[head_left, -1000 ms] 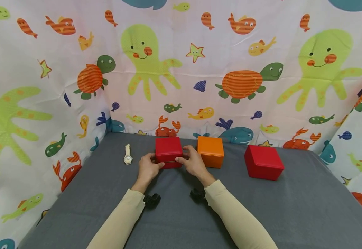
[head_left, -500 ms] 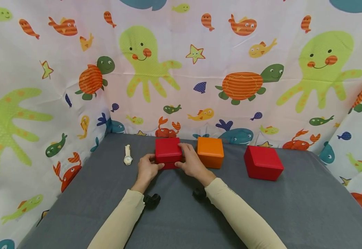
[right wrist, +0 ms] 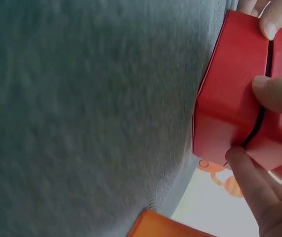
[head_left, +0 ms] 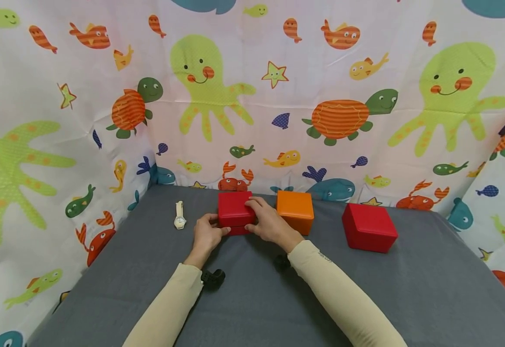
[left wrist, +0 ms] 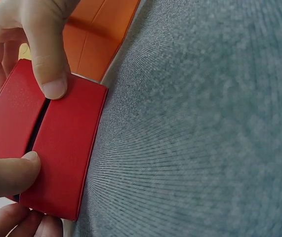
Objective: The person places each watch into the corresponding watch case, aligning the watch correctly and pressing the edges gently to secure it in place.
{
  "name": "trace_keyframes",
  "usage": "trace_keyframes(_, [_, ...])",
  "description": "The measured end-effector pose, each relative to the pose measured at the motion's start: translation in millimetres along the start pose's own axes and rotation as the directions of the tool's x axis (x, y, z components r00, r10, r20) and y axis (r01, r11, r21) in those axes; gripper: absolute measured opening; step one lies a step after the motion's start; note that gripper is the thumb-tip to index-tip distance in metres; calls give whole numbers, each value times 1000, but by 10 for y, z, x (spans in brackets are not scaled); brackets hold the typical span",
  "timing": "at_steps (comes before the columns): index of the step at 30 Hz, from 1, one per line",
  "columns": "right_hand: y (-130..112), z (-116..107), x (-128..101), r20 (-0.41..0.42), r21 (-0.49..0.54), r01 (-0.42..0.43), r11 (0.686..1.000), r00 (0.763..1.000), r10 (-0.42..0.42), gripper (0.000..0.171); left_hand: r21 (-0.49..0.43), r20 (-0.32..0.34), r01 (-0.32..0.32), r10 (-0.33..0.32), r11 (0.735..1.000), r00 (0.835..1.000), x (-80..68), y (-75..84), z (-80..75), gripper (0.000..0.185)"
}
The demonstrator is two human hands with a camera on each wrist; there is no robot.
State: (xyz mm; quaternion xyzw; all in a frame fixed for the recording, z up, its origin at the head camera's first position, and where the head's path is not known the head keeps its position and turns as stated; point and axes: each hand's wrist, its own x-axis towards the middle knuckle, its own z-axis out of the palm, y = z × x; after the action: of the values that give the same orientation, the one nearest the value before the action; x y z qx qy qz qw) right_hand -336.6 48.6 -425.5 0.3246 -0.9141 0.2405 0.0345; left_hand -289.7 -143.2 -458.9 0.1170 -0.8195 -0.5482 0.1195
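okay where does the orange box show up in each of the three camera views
Head view: the orange box stands at the back of the grey table, just right of the right hand.
Left wrist view: the orange box fills the top left, behind the thumb.
Right wrist view: only a corner of the orange box shows at the bottom edge.
Shared landmark: the red box held between both hands.

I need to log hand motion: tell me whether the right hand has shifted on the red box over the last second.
Yes. The right hand has slid from the front of the red box up onto its lid, away from the orange box; the left hand keeps its grip.
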Motion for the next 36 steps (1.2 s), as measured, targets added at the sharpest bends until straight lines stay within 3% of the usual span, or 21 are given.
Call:
trace_keyframes(7, [17,-83,41,49,-112,66,992,997,-61,59,7,-6,12,-12,1000,1000,0,18,6,50])
trace_keyframes(17, [42,-148,118,108,-146,155,977,984,-139,43,4,-12,16,-16,1000,1000,6,8,0,51])
trace_keyframes(24, [4,-150,127,128,-264,255,930,965,-229,38,-4,-19,25,-25,1000,1000,16,-14,2,49])
trace_keyframes(31, [42,-137,116,86,-357,374,856,926,-369,31,-22,-16,42,-42,999,999,17,-20,-1,49])
trace_keyframes(36, [58,-148,141,36,-379,373,847,920,-390,30,-24,-7,48,-48,999,999,18,-1,-10,49])
